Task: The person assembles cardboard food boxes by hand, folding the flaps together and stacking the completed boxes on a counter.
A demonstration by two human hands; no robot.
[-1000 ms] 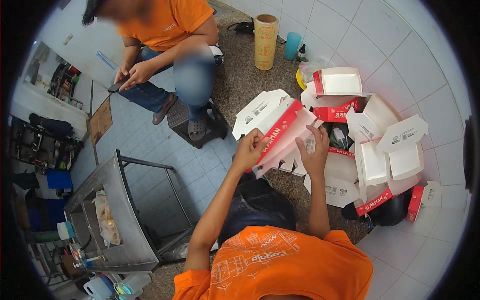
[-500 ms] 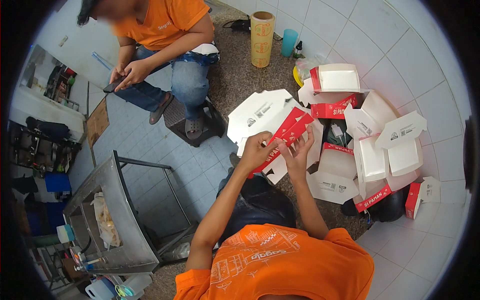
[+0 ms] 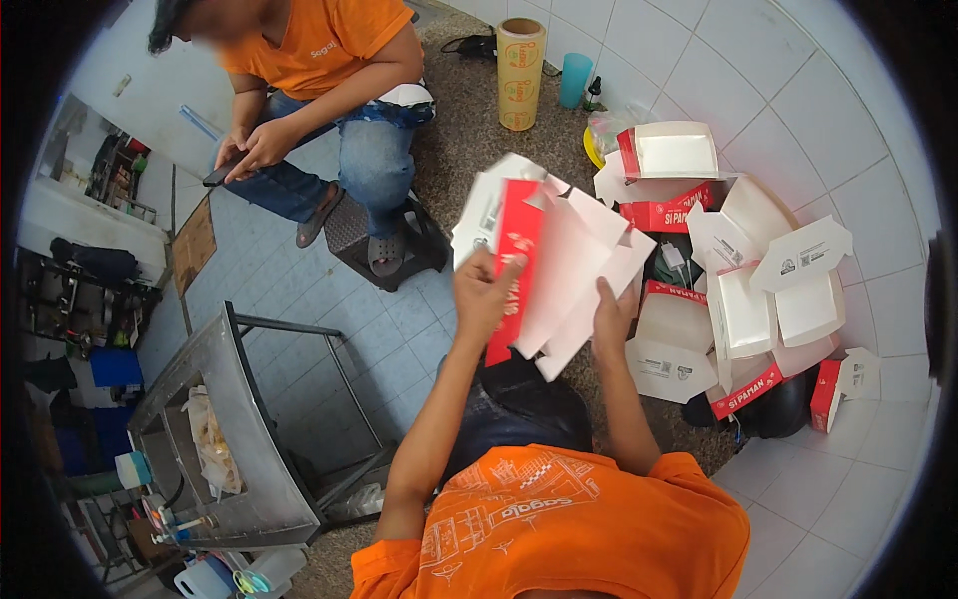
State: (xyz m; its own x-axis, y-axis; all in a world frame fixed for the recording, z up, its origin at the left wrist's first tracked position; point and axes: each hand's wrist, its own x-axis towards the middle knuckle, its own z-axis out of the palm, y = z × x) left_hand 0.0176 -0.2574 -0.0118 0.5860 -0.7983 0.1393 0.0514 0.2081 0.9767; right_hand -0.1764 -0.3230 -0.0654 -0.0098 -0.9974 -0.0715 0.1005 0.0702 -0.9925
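Between my hands is a partly folded red and white cardboard food box [image 3: 574, 262], held over my lap. My left hand [image 3: 484, 297] grips its red side panel, thumb on the red face and fingers behind. At the opposite edge my right hand [image 3: 614, 317] holds the white side, its thumb in front and the other fingers mostly hidden behind the card. The box's inside faces up, and a white lid flap [image 3: 491, 205] sticks out beyond the red panel.
To the right, several folded boxes [image 3: 746, 317] lie heaped against the tiled wall. Cling film roll [image 3: 521, 75] and blue cup [image 3: 575, 80] stand at the back. Another person [image 3: 319, 100] sits at the far left with a phone. A metal sink stand [image 3: 225, 429] is at left.
The red panel has swung more upright and leftward as the box opened out. My hands have moved apart, the left onto the red panel, the right to the opposite edge.
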